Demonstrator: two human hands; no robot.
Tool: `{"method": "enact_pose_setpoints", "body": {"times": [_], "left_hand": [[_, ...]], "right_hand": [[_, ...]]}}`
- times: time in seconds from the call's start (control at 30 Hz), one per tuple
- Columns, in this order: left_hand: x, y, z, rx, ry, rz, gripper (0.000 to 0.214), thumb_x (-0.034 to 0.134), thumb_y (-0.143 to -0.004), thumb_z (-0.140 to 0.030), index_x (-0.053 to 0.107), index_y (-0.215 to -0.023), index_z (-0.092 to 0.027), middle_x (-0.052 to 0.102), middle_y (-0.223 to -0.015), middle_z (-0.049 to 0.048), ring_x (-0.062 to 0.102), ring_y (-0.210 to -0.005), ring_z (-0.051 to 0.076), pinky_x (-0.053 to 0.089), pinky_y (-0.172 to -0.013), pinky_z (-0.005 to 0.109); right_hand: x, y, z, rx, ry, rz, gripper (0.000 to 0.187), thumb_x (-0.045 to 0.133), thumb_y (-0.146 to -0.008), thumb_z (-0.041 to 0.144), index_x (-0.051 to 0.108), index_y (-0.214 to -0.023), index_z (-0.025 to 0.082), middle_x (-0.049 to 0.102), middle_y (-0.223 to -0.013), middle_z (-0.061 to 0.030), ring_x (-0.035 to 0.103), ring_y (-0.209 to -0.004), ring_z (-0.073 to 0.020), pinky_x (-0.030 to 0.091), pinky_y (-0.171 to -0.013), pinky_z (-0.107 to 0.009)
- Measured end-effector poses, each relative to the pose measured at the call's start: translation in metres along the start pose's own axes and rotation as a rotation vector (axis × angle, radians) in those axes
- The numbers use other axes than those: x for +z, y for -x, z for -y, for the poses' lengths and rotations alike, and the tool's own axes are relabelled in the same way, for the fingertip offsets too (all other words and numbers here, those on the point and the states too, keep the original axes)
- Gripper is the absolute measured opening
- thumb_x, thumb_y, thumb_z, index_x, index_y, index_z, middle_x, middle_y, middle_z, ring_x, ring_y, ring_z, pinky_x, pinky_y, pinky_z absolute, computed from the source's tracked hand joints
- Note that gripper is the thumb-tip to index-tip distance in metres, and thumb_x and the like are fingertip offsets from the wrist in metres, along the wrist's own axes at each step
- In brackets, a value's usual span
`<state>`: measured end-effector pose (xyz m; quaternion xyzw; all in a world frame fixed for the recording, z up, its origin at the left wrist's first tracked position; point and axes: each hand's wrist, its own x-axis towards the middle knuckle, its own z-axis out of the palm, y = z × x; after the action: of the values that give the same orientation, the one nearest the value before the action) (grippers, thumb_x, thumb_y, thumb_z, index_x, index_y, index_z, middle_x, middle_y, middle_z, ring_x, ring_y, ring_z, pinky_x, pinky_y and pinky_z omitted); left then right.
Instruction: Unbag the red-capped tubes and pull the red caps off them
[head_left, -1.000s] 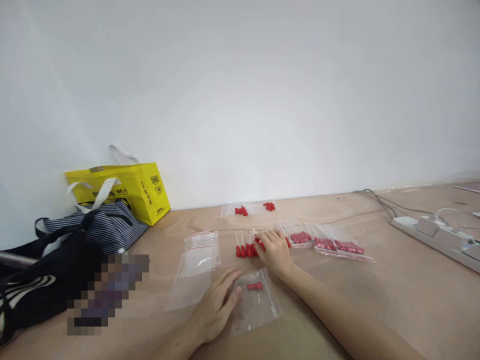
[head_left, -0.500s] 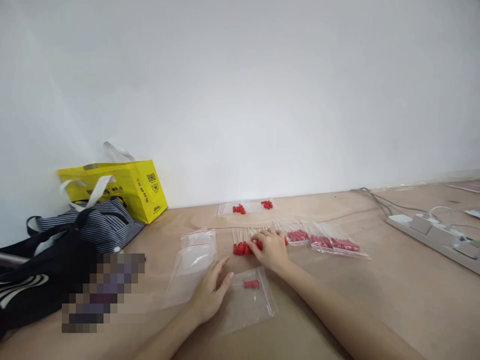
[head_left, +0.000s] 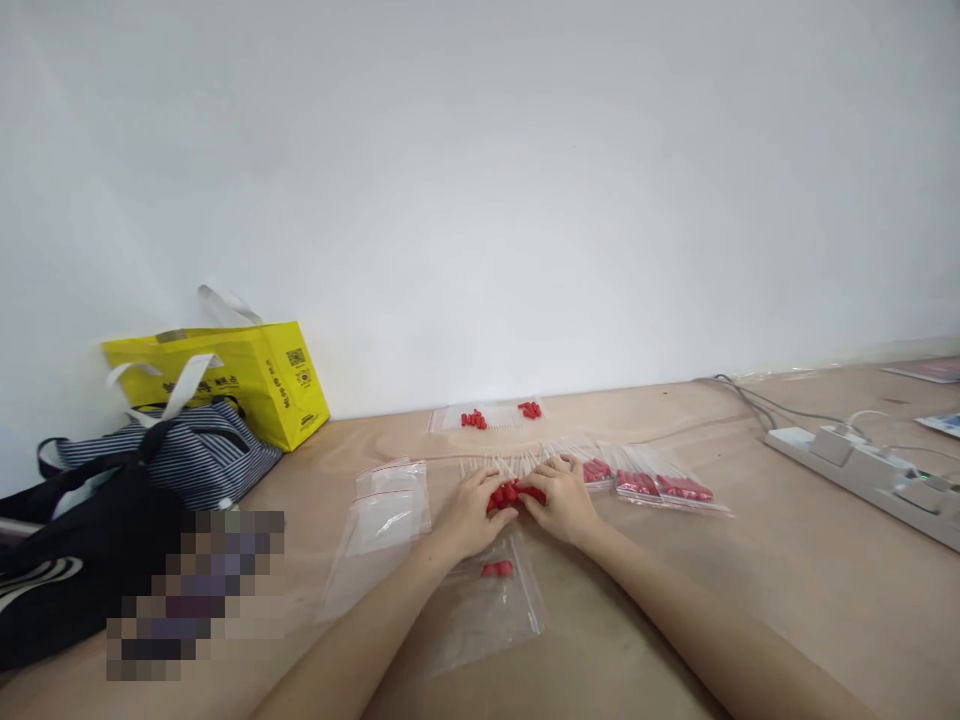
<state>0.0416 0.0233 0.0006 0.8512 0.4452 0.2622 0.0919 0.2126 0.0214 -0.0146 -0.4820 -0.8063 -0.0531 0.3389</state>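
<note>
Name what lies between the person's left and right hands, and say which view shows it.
A cluster of red-bulbed droppers lies between the left hand and right hand, as the head view shows.

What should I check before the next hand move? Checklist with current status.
1. Left hand at the red-bulbed droppers: ok.
2. Right hand at the same droppers, on their right side: ok.
3. Firm grip by either hand: cannot tell.
4. Droppers between the hands all visible for counting: not ok, fingers cover some.
5. Near clear bag open at its mouth: cannot tell.
6. Power strip well apart from both hands: ok, far to the right.
</note>
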Motion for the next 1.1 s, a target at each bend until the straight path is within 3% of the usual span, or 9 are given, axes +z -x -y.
{"method": "enact_pose_setpoints", "body": {"times": [0.2, 0.37, 0.53, 0.67, 0.83, 0.97, 1.1], "left_hand": [[0.006, -0.007, -0.002, 0.02, 0.02, -0.007, 0.022, 0.047, -0.076, -0.015, 0.056, -0.096, -0.017, 0.057, -0.1, 0.0063, 0.052, -0.095, 0.019, 0.041, -0.085, 0.034], [-0.008, 0.029, -0.011, 0.083, 0.019, -0.008, 0.027, 0.052, -0.074, -0.022, 0.055, -0.101, -0.02, 0.05, -0.115, 0.0066, 0.044, -0.109, 0.021, 0.034, -0.095, 0.038], [-0.016, 0.061, -0.03, 0.101, 0.078, 0.184, 0.04, 0.05, -0.077, -0.033, 0.048, -0.115, -0.023, 0.044, -0.125, 0.0073, 0.04, -0.114, 0.023, 0.034, -0.095, 0.04], [-0.022, 0.043, -0.039, 0.26, 0.069, 0.346, 0.032, 0.043, -0.079, -0.019, 0.054, -0.108, -0.025, 0.047, -0.122, 0.0046, 0.04, -0.113, 0.02, 0.032, -0.096, 0.037], [-0.024, 0.016, -0.043, 0.39, 0.047, 0.451, 0.002, 0.061, -0.069, -0.023, 0.06, -0.068, -0.021, 0.056, -0.087, 0.0019, 0.051, -0.085, 0.018, 0.04, -0.077, 0.029], [-0.021, 0.016, -0.046, 0.288, 0.03, 0.325, 0.009, 0.053, -0.074, -0.021, 0.053, -0.066, -0.019, 0.053, -0.073, -0.0004, 0.05, -0.074, 0.015, 0.038, -0.069, 0.026], [-0.015, 0.026, -0.045, -0.057, 0.156, 0.089, 0.015, 0.043, -0.08, -0.026, 0.045, -0.066, -0.019, 0.05, -0.065, -0.0025, 0.048, -0.062, 0.012, 0.039, -0.058, 0.024]], "right_hand": [[-0.001, 0.003, -0.003, -0.043, -0.094, -0.071, 0.011, 0.051, -0.078, 0.022, 0.061, -0.079, 0.024, 0.064, -0.076, 0.0009, 0.049, -0.079, -0.0149, 0.021, -0.082, -0.035], [-0.009, 0.018, -0.006, -0.053, -0.135, -0.175, 0.014, 0.048, -0.079, 0.019, 0.061, -0.08, 0.021, 0.062, -0.077, -0.0004, 0.049, -0.076, -0.0132, 0.024, -0.075, -0.031], [-0.024, 0.048, -0.006, -0.082, -0.12, -0.066, 0.013, 0.047, -0.076, 0.016, 0.059, -0.076, 0.021, 0.059, -0.069, 0.0003, 0.048, -0.07, -0.0129, 0.026, -0.07, -0.029], [-0.032, 0.061, -0.002, -0.064, -0.131, 0.023, 0.013, 0.047, -0.075, 0.015, 0.059, -0.075, 0.021, 0.058, -0.065, 0.0011, 0.046, -0.067, -0.0132, 0.026, -0.068, -0.029], [-0.033, 0.059, 0.0, -0.035, -0.148, 0.034, 0.015, 0.045, -0.077, 0.016, 0.058, -0.071, 0.021, 0.058, -0.063, 0.0006, 0.048, -0.066, -0.0134, 0.027, -0.067, -0.029], [-0.031, 0.056, -0.001, 0.028, -0.229, 0.036, 0.018, 0.044, -0.081, 0.026, 0.058, -0.07, 0.021, 0.058, -0.062, 0.0003, 0.048, -0.064, -0.0139, 0.028, -0.067, -0.029], [-0.032, 0.056, -0.002, 0.128, -0.347, 0.058, 0.028, 0.041, -0.083, 0.041, 0.059, -0.076, 0.021, 0.06, -0.069, -0.0008, 0.051, -0.068, -0.0152, 0.031, -0.069, -0.031]]}}
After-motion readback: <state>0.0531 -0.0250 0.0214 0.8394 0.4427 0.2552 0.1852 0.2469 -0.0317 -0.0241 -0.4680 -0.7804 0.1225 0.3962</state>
